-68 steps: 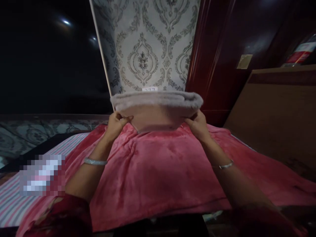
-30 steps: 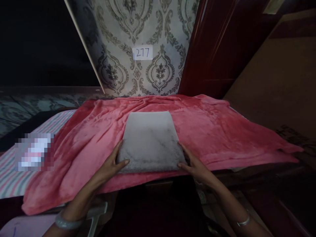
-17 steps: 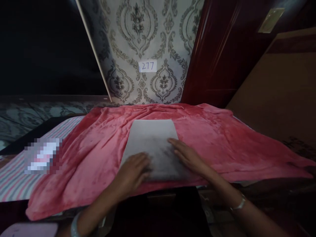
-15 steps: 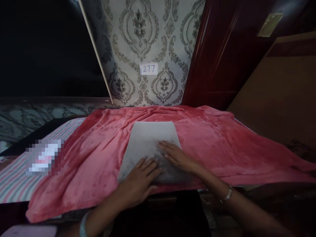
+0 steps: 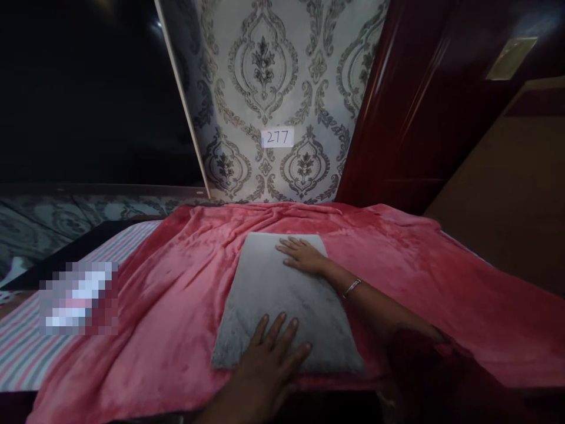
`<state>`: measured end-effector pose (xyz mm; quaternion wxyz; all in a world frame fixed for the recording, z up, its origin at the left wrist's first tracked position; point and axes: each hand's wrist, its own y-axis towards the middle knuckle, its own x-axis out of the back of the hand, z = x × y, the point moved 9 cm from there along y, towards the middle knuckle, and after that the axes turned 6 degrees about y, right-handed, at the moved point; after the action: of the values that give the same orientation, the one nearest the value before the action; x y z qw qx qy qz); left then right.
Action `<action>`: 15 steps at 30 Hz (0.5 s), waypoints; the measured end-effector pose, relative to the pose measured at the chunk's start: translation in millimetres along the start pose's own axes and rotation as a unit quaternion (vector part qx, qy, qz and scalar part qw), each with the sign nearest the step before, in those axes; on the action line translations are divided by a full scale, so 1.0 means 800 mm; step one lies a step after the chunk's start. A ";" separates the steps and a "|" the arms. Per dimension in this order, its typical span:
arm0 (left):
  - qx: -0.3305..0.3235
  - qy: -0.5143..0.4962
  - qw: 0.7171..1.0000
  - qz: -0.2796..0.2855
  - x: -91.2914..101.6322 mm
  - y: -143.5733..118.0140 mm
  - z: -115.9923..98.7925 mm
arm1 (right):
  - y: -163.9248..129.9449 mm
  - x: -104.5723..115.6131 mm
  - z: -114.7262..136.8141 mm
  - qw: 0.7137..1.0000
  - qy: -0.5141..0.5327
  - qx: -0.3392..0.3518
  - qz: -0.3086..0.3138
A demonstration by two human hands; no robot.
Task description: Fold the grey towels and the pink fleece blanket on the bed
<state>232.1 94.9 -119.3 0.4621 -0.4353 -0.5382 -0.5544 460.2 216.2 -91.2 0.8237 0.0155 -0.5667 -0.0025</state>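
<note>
A grey, plush-looking folded cloth (image 5: pixel 282 288) lies flat on a pink fleece blanket (image 5: pixel 168 306). Its narrower far end looks paler than its near end. My left hand (image 5: pixel 269 365) rests with fingers spread on the near edge of the grey cloth. Toward the far right corner, my right hand (image 5: pixel 302 255) lies flat on it with fingers stretched out. Neither hand grips anything. A silvery bracelet (image 5: pixel 352 287) circles my right wrist.
A striped cloth (image 5: pixel 30 347) shows at the left, with a blurred-out item (image 5: pixel 79 299) on it. Behind stand a dark screen (image 5: pixel 88 100), patterned wallpaper with a paper marked 277 (image 5: pixel 278 137), and a dark red door (image 5: pixel 397 106). A brown cardboard panel (image 5: pixel 507 176) leans at the right.
My right hand has slid away from me to the far part of the grey cloth. My left hand has come back toward its near edge. The view has shifted slightly.
</note>
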 end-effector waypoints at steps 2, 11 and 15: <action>0.001 0.005 1.000 -0.009 -0.004 -0.001 0.001 | 0.016 0.005 -0.026 0.999 0.006 -0.046 -0.007; 0.013 -0.034 0.999 0.012 0.012 0.001 -0.004 | 0.022 0.010 -0.046 0.994 -0.002 -0.110 -0.021; 0.004 -0.052 0.999 0.010 0.042 -0.006 -0.002 | 0.019 0.018 -0.025 0.992 -0.018 -0.126 -0.019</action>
<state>221.2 91.7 -86.9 0.4405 -0.4671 -0.5595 -0.5242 483.4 231.7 -84.5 0.8088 -0.0779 -0.5759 -0.0904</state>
